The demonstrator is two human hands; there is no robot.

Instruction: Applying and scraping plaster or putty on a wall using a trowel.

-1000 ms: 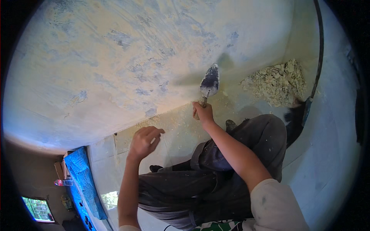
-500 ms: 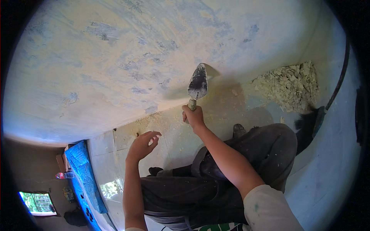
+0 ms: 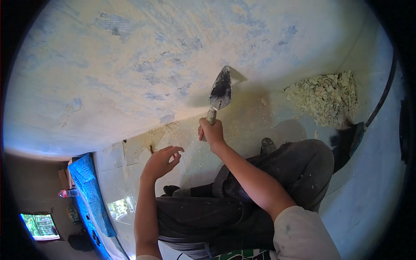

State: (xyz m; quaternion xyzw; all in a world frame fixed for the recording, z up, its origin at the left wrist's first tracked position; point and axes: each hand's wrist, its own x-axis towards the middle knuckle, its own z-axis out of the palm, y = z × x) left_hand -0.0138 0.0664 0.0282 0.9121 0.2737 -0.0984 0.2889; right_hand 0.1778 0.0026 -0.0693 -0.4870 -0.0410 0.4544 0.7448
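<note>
In the head view, the right hand (image 3: 211, 131) was near the centre, and its fingers (image 3: 203, 125) were closed firmly around the handle of a trowel (image 3: 222, 89). The left hand (image 3: 162, 161) was at 8 o'clock from the centre, and it held nothing. Its fingers were loosely bent, and the thumb stood a little apart from them.

The trowel lay from the centre toward 12 o'clock, its tip directed slightly to the 1 o'clock side. Its blade had the shape of a pointed leaf, dark in the middle, with pale smears along the edges and near the handle. The handle was also pale and crusted. The blade was in front of the wall (image 3: 130, 78), which showed cream and bluish patches; I cannot tell whether the tip touched it.

Between 2 and 3 o'clock, a heap of pale flakes (image 3: 327, 97) was on the tiled floor (image 3: 112, 160). Near the heap, at 3 o'clock, was a dark broom (image 3: 356, 138).
</note>
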